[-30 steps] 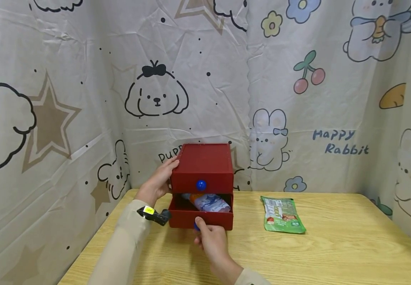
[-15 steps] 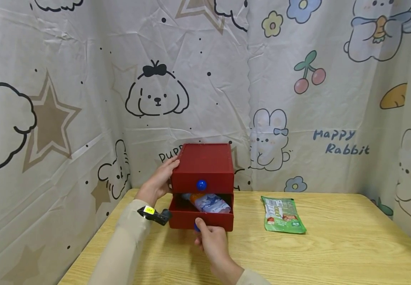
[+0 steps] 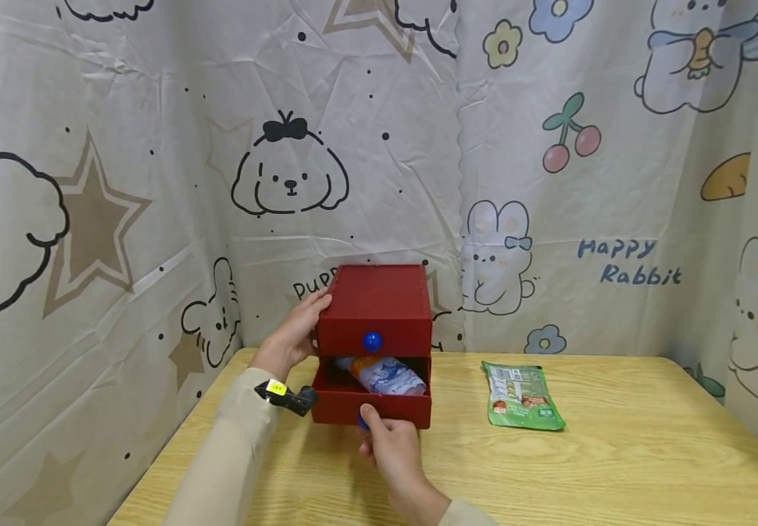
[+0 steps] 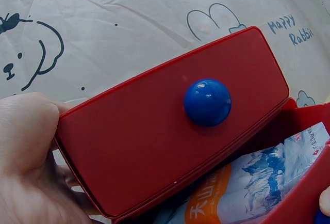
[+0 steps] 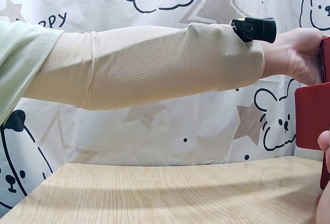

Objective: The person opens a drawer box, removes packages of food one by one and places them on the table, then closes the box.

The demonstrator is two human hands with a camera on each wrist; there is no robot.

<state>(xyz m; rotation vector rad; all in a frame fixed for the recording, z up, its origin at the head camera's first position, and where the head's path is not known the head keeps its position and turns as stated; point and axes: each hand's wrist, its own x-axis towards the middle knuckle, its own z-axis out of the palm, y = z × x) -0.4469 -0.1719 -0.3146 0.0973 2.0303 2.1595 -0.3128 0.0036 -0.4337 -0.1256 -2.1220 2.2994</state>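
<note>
A red two-drawer box [image 3: 382, 292] stands on the table, its lower drawer [image 3: 333, 408] pulled partway out. Inside that drawer lies a plastic packet [image 3: 388, 375], blue and white with an orange patch. My right hand [image 3: 395, 449] pinches the lower drawer's blue knob [image 3: 362, 421], which the thumb mostly covers. My left hand [image 3: 295, 332] rests flat along the box's left side, fingertips at its top edge; some of its fingers are hidden behind the side in the left wrist view. The upper drawer, with a blue knob [image 4: 208, 102], is closed.
A green packet [image 3: 522, 397] lies on the wooden table [image 3: 615, 438] to the right of the box. Patterned cloth [image 3: 379, 183] hangs behind and at both sides. A black camera [image 3: 285, 397] is strapped to my left wrist.
The lower drawer has slid out very slightly toward me, with my right hand on its knob. My left hand and the green packet have stayed in place.
</note>
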